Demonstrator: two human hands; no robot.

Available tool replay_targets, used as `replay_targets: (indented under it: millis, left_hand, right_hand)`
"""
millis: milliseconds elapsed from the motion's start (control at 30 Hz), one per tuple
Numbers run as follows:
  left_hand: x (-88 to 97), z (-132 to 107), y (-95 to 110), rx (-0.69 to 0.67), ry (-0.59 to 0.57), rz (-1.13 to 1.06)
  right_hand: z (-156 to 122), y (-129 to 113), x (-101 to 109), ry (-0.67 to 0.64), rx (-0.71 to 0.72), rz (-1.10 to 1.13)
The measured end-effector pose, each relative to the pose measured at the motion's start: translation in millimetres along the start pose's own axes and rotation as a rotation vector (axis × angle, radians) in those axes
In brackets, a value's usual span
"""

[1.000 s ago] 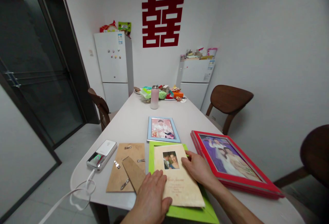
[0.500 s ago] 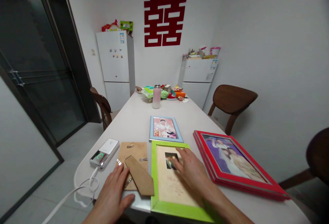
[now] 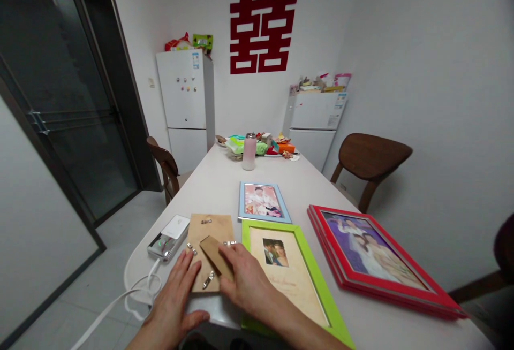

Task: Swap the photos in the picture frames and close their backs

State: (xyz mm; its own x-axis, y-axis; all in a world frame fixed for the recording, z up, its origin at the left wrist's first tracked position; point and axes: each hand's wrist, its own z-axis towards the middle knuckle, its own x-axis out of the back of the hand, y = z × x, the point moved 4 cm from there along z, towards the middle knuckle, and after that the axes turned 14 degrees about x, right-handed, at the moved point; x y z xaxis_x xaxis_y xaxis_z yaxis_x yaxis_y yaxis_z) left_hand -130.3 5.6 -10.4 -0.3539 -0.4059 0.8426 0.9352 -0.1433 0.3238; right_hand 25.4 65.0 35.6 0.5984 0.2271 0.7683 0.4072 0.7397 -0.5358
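A brown frame backing board with metal clips lies at the near edge of the table, its hinged easel leg facing up. My left hand rests open along the board's left edge, fingers stretched forward and thumb apart. My right hand has closed on the easel leg from the right, the thumb near its lower end, and hides part of it. Under my right forearm lies a green photo frame holding a cream sheet with a small picture. What lies beneath the board is mostly hidden.
A light blue photo frame lies beyond the green one. Red frames are stacked on the right. A phone with a white cable sits on the left. Farther back stand a pink bottle and assorted packets.
My right hand has moved left from the green frame's picture onto the easel leg, which has shifted on the board. My left hand stays at the board's edge. The view has turned slightly left.
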Motion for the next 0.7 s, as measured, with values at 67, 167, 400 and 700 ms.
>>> replay_targets:
  millis: [67,167,400,700]
  left_hand:
    - [14.5,7.7,11.4,-0.052,0.097,0.002]
    - [26.8,18.5,38.3,-0.082,0.129,0.003]
    - [-23.5,16.0,103.0,-0.105,-0.026,-0.089]
    - [-56.4,16.6,126.4,-0.083,-0.277,-0.046]
  right_hand:
    - [-4.1,-7.3,18.2,0.051,0.048,0.051]
    - [-16.2,-11.4,46.6,0.111,0.077,0.032]
    - [-79.9,32.7,77.0,0.007,-0.128,-0.054]
    - [-112.5,65.0,69.4,-0.043,-0.176,-0.204]
